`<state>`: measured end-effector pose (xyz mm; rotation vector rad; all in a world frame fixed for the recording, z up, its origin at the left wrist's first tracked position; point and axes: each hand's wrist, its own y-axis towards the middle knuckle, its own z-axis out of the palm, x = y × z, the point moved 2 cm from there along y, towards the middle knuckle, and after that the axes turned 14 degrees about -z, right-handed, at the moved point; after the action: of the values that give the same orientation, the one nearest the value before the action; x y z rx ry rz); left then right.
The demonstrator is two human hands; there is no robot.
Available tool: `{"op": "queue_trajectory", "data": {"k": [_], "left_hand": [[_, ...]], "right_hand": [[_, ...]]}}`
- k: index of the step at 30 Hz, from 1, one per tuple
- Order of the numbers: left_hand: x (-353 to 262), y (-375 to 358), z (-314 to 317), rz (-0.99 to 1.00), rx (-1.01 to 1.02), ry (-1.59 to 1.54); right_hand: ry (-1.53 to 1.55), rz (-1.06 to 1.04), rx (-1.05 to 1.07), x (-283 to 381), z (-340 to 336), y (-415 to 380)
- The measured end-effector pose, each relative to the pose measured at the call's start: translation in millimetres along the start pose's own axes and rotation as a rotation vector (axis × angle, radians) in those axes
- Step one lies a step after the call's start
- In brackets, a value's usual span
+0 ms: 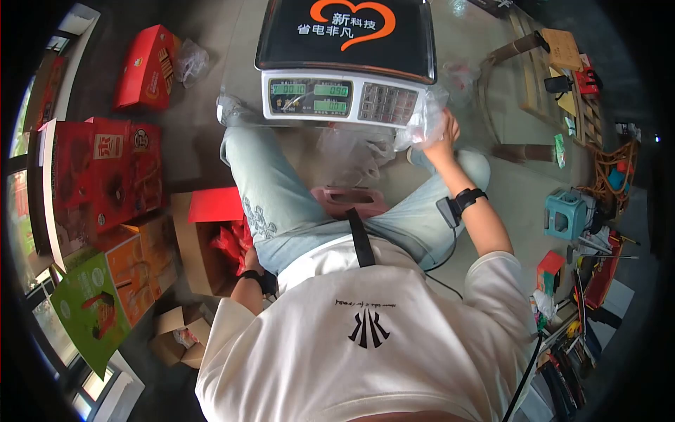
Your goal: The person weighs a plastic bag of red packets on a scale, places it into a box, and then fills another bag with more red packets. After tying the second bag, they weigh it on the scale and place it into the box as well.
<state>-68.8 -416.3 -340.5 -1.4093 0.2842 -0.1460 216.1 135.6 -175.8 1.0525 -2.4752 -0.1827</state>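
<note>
A clear plastic bag [425, 121] hangs from my right hand [448, 133], whose fingers are closed on it beside the lower right corner of a white digital scale [316, 98]. The scale has a black platform with an orange heart, and its display is lit. My left hand [252, 261] reaches down at my left side, next to red packages [233, 243] inside an open cardboard box [198, 271]. Its fingers are mostly hidden. More clear plastic [358, 151] lies below the scale, between my legs.
Red gift boxes [105, 169] and orange and green cartons [91, 309] stand at the left. A small open box [181, 334] is at the lower left. A pink stool [351, 200] shows beneath me. A blue stool [564, 213] and clutter line the right side.
</note>
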Motion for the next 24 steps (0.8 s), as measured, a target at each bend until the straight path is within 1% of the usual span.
{"op": "queue_trajectory", "data": {"k": [1, 2, 3, 4, 5, 6, 7, 8, 9, 10, 11, 12, 13, 14, 15, 16, 17, 18, 19, 20, 21, 23, 24], "left_hand": [[0, 5, -8, -0.008, -0.009, 0.004], [-3, 17, -19, -0.008, -0.074, 0.170], [-8, 10, -15, -0.004, -0.140, 0.331], [-7, 5, -10, -0.085, -0.181, 0.050], [-7, 80, -63, -0.104, 0.199, 0.302], [-4, 103, -78, -0.057, 0.213, 0.351], [-6, 110, -89, -0.008, 0.218, 0.389], [-7, 100, -84, 0.070, -0.009, 0.620], [-7, 80, -74, 0.092, -0.260, 0.870], [-5, 57, -62, 0.090, -0.411, 1.029], [-2, 32, -44, 0.098, -0.505, 1.123], [5, 9, -31, 0.235, -0.608, 1.192], [11, -13, -18, 0.370, -0.709, 1.277], [10, -33, -1, 0.338, -0.772, 1.198], [8, -43, 8, 0.313, -0.826, 1.130], [12, -22, -5, 0.278, -0.805, 0.951], [12, -11, -15, 0.277, -0.806, 0.937], [12, -4, -24, 0.343, -0.836, 1.035], [12, 0, -30, 0.410, -0.863, 1.134], [4, -12, -30, 0.431, -0.864, 1.194], [-9, -40, -18, 0.418, -0.890, 1.206], [-23, -46, -38, 0.499, -0.965, 1.070], [-37, -62, -41, 0.533, -1.000, 1.053]], "right_hand": [[-0.104, -0.042, -0.177, 0, -3, -4], [-0.103, -0.034, -0.171, -3, -4, -8], [-0.196, 0.004, -0.076, -6, -4, -9], [-0.278, 0.029, 0.018, -5, 0, -7], [-0.359, 0.045, 0.111, -5, 4, -2], [-0.353, 0.029, 0.135, -8, 6, -6], [-0.340, -0.014, 0.121, -2, 1, -11], [-0.089, -0.020, 0.082, -34, 27, -23], [-0.010, -0.188, 0.205, -32, 29, -35], [-0.212, -0.263, 0.152, 6, -7, -34], [-0.247, -0.195, 0.116, 25, -25, -35], [-0.105, -0.102, 0.016, 37, -30, -41], [-0.061, -0.113, -0.026, 39, -32, -49], [-0.022, -0.112, -0.074, 39, -33, -55], [-0.010, -0.134, -0.060, 48, -35, -60], [-0.013, -0.089, -0.065, 58, -39, -64], [-0.019, -0.041, -0.075, 63, -42, -65], [-0.020, -0.053, -0.072, 64, -43, -66], [0.022, -0.077, -0.119, 64, -45, -65], [0.064, -0.098, -0.166, 63, -48, -65], [0.062, -0.110, -0.164, 63, -53, -63], [0.191, -0.067, -0.266, 66, -58, -56], [0.199, -0.071, -0.269, 71, -60, -52]]}}
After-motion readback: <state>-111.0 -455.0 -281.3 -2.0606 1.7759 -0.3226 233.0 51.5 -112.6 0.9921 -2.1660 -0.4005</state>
